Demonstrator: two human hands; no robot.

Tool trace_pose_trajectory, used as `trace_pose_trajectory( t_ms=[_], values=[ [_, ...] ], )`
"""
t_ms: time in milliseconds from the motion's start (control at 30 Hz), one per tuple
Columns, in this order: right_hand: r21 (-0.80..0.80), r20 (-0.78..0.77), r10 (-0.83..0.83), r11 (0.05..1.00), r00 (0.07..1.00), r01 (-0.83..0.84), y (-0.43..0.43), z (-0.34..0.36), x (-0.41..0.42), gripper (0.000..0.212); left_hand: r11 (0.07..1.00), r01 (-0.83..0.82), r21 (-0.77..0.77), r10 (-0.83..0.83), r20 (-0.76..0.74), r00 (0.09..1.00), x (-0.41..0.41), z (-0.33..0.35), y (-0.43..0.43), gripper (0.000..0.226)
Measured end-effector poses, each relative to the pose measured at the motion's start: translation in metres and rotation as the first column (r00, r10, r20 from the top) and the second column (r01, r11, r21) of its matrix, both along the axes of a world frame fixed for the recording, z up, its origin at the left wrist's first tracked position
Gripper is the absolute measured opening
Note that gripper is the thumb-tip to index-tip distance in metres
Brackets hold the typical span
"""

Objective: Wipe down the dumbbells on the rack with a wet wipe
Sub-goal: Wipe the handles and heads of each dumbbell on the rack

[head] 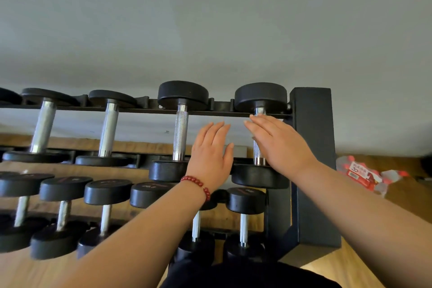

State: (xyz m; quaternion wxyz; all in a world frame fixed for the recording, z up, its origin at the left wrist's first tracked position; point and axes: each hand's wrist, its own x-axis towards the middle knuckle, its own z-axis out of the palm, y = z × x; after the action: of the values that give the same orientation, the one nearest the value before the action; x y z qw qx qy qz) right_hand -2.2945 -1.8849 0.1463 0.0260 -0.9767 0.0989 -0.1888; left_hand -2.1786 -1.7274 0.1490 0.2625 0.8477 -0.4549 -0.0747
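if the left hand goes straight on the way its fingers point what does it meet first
Probably the back rail: the left hand is open, its fingers pointing up at it. Depth is unclear, so it may pass above the rail and reach the wall.

Our left hand (pixel 211 156) and right hand (pixel 278 145) reach forward side by side, apart, backs toward us, fingers (pixel 217 128) straight and holding nothing. The right fingers angle left; both forearms (pixel 145 224) are bare.
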Motion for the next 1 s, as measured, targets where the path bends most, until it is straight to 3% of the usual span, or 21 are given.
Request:
trace_pose_trajectory(
  t_ms=[133, 267, 400, 500, 667, 767, 867, 1000],
  values=[
    [0.02, -0.007, 0.04, 0.999, 0.999, -0.039, -0.013, -0.009, 0.001, 0.059, 0.998, -0.054, -0.01, 0.053, -0.101, 0.994, -0.009, -0.004, -0.011, 0.046],
    [0.056, -0.05, 0.095, 0.994, 0.994, -0.093, -0.033, -0.019, 0.006, 0.066, 0.983, -0.18, -0.019, 0.153, -0.45, 0.88, -0.025, 0.001, -0.032, 0.042],
    [0.142, -0.034, 0.105, 0.985, 0.994, -0.099, -0.047, -0.028, 0.01, 0.061, 0.986, -0.165, 0.005, 0.144, -0.511, 0.847, -0.035, -0.008, -0.048, 0.041],
    [0.217, -0.015, 0.135, 0.968, 0.991, -0.129, -0.046, -0.037, 0.0, 0.051, 0.969, -0.248, 0.02, 0.203, -0.637, 0.744, -0.037, -0.016, -0.05, 0.039],
    [0.189, -0.044, 0.327, 0.93, 0.944, -0.314, -0.058, -0.043, -0.01, 0.05, 0.967, -0.256, -0.007, 0.198, -0.616, 0.762, -0.038, -0.02, -0.051, 0.036],
    [0.125, -0.023, 0.304, 0.946, 0.952, -0.299, -0.067, -0.033, 0.01, 0.069, 0.958, -0.286, -0.006, 0.22, -0.627, 0.748, -0.037, -0.021, -0.051, 0.035],
    [0.221, 0.013, 0.25, 0.944, 0.968, -0.247, -0.059, -0.035, 0.007, 0.066, 0.95, -0.312, 0.005, 0.245, -0.632, 0.736, -0.037, -0.023, -0.051, 0.034],
    [0.193, -0.039, 0.416, 0.895, 0.909, -0.402, -0.062, -0.042, -0.012, 0.067, 0.929, -0.371, 0.004, 0.284, -0.652, 0.703, -0.043, -0.026, -0.047, 0.032]
  ],
)
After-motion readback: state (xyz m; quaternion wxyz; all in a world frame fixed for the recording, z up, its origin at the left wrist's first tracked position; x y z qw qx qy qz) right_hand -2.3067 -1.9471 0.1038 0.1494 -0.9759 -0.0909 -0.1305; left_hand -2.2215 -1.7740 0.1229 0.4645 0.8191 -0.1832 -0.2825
